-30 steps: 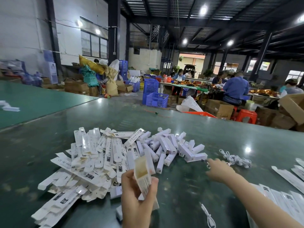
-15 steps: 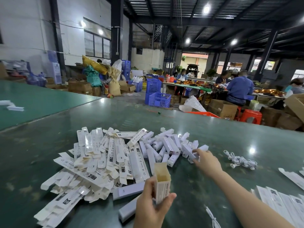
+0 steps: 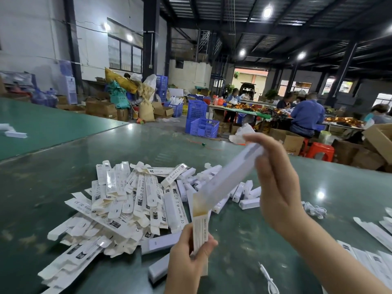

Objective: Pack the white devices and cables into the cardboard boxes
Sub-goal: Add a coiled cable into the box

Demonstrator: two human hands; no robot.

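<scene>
My left hand [image 3: 186, 262] grips a narrow white cardboard box [image 3: 200, 234] upright, its open brown mouth facing up. My right hand [image 3: 277, 187] holds a long white device [image 3: 231, 177] by its upper end, tilted, with the lower end at the box's mouth. On the green table [image 3: 63, 166] lies a heap of flat white boxes [image 3: 118, 206], and behind it a heap of white devices [image 3: 212, 179]. A coiled white cable [image 3: 314, 211] lies right of my right wrist. Another white cable [image 3: 268, 279] lies near the front edge.
More flat boxes [image 3: 373, 230] lie at the right edge. Two white devices [image 3: 161, 242] rest by my left hand. Beyond the table stand blue crates [image 3: 201, 122], cardboard cartons [image 3: 377, 143], red stools [image 3: 320, 151], and people seated at a far table.
My right hand picked a white device from the heap and lifted it to the box's open mouth. My left hand raised the box slightly.
</scene>
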